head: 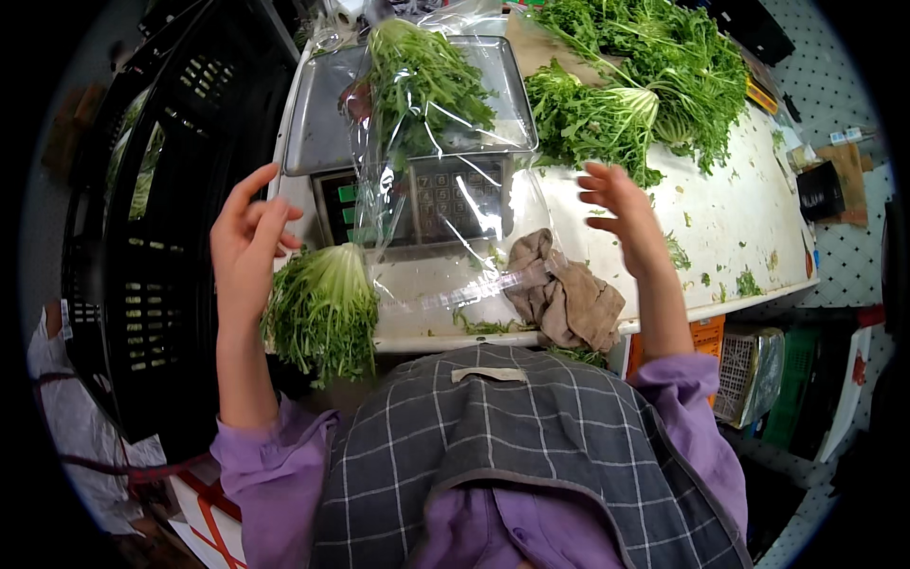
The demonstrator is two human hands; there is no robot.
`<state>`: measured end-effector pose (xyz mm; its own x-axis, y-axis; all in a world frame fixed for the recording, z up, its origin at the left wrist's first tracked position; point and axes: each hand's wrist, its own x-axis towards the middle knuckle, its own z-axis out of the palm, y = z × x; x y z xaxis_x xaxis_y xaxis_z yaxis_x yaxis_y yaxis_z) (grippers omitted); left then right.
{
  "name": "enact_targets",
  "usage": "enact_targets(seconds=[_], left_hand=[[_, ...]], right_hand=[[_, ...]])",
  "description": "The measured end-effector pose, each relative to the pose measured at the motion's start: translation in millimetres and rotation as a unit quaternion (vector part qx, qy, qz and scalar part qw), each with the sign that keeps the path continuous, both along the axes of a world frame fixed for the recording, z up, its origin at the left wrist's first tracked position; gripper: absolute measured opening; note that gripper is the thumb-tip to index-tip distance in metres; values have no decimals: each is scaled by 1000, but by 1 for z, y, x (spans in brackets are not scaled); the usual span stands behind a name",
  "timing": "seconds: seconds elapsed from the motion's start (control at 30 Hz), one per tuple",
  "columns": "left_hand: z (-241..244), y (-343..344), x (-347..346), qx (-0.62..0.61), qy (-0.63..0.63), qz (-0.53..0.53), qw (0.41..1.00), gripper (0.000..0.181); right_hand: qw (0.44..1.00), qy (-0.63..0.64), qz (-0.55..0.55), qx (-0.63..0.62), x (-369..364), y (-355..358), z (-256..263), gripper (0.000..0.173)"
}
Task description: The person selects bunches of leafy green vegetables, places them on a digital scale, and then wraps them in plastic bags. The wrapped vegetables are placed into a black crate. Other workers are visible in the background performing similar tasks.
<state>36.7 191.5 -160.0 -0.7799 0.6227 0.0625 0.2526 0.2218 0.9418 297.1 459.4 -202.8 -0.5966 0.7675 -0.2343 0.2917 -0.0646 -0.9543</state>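
My left hand point(257, 224) is raised with its fingers bent and apart, left of a digital scale's keypad panel point(323, 206) and just above a head of frilly leafy greens point(323, 302) at the table's near edge. My right hand point(617, 210) is raised on the right, fingers spread, holding nothing. Between the hands a clear plastic bag point(455, 235) spreads over the keypad. Its far part covers a bunch of frilly greens point(426, 85) on the scale's metal tray point(313, 107). A crumpled brown cloth point(569, 291) lies against the bag's near end.
More frilly greens point(640, 78) are heaped on the white table point(718, 213) at the back right, with leaf scraps scattered nearer. Tall black plastic crates point(192, 213) stand along the left side. Below the table on the right are an orange crate point(707, 334) and a green crate point(790, 384).
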Motion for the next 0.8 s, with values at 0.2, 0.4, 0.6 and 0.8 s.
enact_targets(seconds=[0.2,0.4,0.6,0.8], left_hand=[[-17,32,-7,-89,-108,-43,989,38],[-41,72,-1,-106,-146,-68,981,30],[-73,28,-32,-2,-262,-38,964,19],[-82,5,-25,48,-408,-16,911,22]], right_hand=[[993,-30,111,4,-47,-9,-13,24],[991,45,126,-6,-51,-8,-11,19],[997,10,42,-62,-14,14,-24,24],[988,47,35,-140,-19,-2,-16,63]])
